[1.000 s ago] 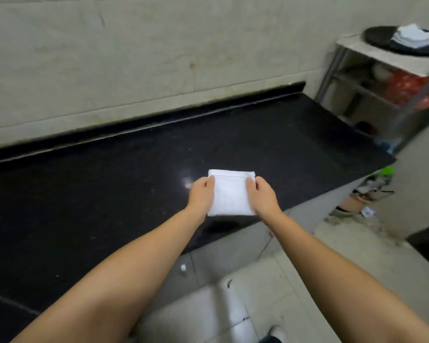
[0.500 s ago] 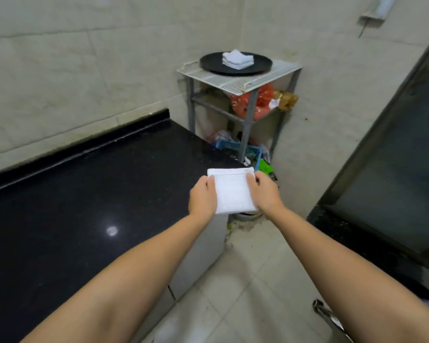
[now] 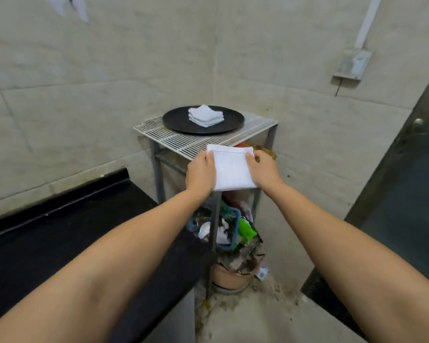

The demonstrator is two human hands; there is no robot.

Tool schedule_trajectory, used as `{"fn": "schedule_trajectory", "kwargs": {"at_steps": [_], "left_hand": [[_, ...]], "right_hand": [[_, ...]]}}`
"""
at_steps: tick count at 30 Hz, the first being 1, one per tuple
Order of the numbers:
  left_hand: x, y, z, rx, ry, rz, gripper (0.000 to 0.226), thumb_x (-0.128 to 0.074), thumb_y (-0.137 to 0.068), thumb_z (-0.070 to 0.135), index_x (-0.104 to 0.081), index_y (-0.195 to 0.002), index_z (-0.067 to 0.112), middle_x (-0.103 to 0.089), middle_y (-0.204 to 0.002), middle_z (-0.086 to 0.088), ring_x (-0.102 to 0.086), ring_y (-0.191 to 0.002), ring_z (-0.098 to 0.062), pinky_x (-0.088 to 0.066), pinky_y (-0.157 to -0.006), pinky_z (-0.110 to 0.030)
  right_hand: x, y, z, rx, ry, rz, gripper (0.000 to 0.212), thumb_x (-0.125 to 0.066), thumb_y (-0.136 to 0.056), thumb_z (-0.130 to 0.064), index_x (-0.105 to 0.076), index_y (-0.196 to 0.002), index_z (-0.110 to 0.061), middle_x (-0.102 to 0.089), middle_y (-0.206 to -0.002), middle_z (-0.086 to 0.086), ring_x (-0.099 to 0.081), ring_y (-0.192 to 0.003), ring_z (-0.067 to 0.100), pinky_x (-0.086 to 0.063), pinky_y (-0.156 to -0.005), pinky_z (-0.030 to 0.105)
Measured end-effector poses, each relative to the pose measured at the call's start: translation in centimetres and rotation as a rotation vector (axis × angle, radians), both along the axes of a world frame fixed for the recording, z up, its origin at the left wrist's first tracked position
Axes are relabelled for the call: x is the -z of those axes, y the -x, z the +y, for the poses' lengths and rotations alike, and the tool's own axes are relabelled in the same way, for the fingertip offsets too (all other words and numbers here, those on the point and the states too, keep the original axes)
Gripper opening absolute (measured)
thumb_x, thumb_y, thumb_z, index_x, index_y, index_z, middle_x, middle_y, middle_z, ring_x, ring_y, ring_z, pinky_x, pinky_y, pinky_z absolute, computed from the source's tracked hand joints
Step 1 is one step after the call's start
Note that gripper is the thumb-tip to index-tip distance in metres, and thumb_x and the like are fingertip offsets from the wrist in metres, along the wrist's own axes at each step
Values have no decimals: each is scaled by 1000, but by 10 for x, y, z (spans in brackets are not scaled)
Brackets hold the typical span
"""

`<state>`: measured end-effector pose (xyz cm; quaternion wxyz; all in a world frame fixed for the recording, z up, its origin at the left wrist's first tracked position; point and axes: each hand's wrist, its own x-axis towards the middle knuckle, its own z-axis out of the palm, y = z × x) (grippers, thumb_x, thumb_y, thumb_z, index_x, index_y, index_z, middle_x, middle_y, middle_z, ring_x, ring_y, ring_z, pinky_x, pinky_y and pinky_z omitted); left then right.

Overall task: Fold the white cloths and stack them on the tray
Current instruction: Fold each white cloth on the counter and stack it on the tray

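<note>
A folded white cloth (image 3: 232,169) hangs in the air between my hands, just in front of the rack's near edge. My left hand (image 3: 200,173) grips its left side and my right hand (image 3: 264,169) grips its right side. Farther back, a round black tray (image 3: 176,121) lies on the wire top of a metal rack (image 3: 164,136). A small stack of folded white cloths (image 3: 205,115) sits in the middle of the tray.
A black countertop (image 3: 60,243) runs along the left wall up to the rack. Under the rack are a blue basket (image 3: 230,227), rubbish and a clay pot (image 3: 229,278). A dark door (image 3: 406,194) stands at the right.
I have turned right from the countertop and come closer to the rack. Both hands have carried the folded cloth up to the rack's near edge.
</note>
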<state>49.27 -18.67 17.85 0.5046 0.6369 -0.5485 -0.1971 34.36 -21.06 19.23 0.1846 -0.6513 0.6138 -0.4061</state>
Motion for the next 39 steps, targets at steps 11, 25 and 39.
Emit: {"fn": "schedule_trajectory", "kwargs": {"at_steps": [11, 25, 39], "left_hand": [[-54, -5, -200, -101, -31, -26, 32, -33, -101, 25, -53, -93, 1, -60, -102, -17, -51, -86, -25, -36, -73, -31], [-44, -37, -394, -553, -151, 130, 36, -33, -100, 20, -32, -64, 15, -37, -63, -1, -36, -56, -15, -26, -46, -29], [-17, -53, -420, -775, -358, 0, 28, -36, -99, 15, -57, -94, -4, -62, -112, -23, -57, -104, -35, -37, -73, -32]], "right_hand": [[-63, -3, -220, -165, -70, -10, 43, -45, -96, -27, -30, -57, -19, -33, -57, 0, -34, -61, 20, -21, -53, 33], [-67, -75, -477, -615, -133, 163, 45, -47, -96, -21, -33, -53, -16, -33, -56, 0, -37, -72, 20, -22, -51, 31], [-19, -103, -523, -845, -186, 260, 35, -44, -97, -23, -34, -64, -18, -41, -67, -3, -40, -63, 15, -26, -52, 30]]}}
